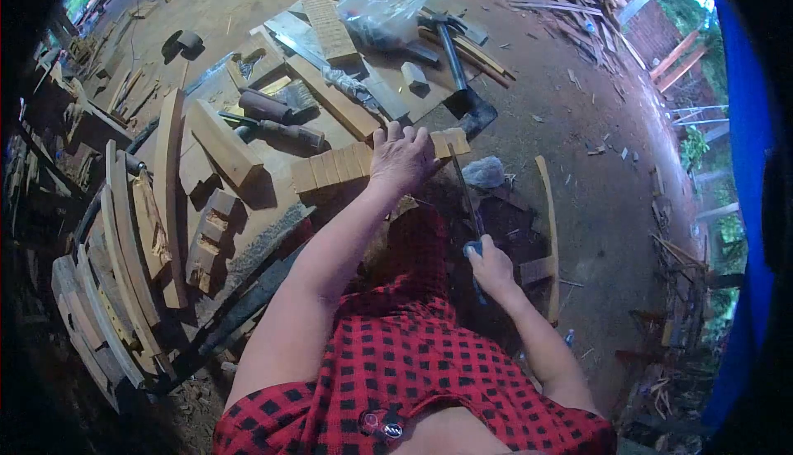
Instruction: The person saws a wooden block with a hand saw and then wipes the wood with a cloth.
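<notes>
My left hand (401, 158) is closed over a wooden block (334, 166) at the front edge of the work surface. Evenly spaced lines cross the block's face. In my right hand (491, 267), below and to the right, is the blue handle of a handsaw (467, 195). Its narrow dark blade runs up to the block's right end; whether it touches the wood or sits in a cut is too fine to tell. Beyond the left hand lie a wooden strip (334, 98) and a wrapped tool (351, 87).
On the left are a brush (296, 100), a chisel-like tool (285, 133), a notched block (211, 240) and curved wooden pieces (169, 199). A clear plastic bag (387, 1) and a hammer (448, 50) lie at the back. A wooden frame piece (549, 240) rests on the right-hand ground.
</notes>
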Action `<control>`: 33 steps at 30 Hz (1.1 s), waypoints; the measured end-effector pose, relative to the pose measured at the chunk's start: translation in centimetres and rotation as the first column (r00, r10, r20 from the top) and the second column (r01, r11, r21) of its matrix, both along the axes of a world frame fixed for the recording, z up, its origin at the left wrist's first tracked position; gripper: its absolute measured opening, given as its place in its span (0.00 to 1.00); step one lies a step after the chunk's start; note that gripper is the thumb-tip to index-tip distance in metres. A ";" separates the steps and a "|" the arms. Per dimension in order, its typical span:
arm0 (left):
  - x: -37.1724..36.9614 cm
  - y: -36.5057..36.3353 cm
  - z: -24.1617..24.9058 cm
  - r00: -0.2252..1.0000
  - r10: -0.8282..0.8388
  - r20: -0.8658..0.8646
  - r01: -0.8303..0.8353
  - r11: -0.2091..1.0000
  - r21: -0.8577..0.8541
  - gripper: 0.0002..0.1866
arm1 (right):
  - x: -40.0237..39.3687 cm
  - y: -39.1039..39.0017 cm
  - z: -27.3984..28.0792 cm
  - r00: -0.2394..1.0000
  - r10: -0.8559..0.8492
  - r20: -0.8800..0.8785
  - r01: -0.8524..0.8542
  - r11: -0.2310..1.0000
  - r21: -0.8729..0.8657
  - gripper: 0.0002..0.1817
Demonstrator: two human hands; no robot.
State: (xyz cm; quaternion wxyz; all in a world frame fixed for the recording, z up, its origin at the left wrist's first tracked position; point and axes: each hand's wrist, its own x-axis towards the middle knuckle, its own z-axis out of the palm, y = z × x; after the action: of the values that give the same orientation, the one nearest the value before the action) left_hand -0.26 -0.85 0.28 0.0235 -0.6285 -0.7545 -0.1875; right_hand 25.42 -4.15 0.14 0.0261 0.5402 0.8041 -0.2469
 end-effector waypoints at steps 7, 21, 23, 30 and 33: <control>0.1 -0.1 -0.4 1.000 -0.018 0.011 0.017 0.998 0.052 0.26 | -6.8 6.7 -1.4 0.990 0.070 -0.123 -0.058 0.993 0.098 0.20; 0.2 -0.2 -0.3 1.000 -0.023 0.003 0.023 1.000 0.013 0.26 | -3.0 3.5 -0.3 0.998 0.052 -0.041 -0.051 0.998 0.033 0.18; 0.2 -0.1 -0.2 1.000 -0.017 -0.012 0.017 1.000 -0.010 0.26 | -5.8 6.7 -1.6 0.986 0.113 -0.124 -0.097 0.988 0.122 0.18; 0.1 -0.1 -0.4 1.000 -0.015 -0.019 0.016 0.999 0.029 0.28 | -3.8 3.5 -0.8 0.999 0.021 -0.038 -0.020 0.999 0.028 0.18; 0.0 0.2 -0.5 1.000 -0.007 -0.015 0.006 1.000 -0.010 0.27 | 0.1 0.1 -1.1 1.000 0.027 -0.003 -0.027 1.000 0.008 0.18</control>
State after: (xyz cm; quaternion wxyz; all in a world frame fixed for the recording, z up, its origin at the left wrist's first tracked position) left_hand -0.29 -0.66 -0.18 0.0254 -0.6325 -0.7532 -0.1789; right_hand 25.56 -4.02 -0.92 0.0259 0.5291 0.8123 -0.2441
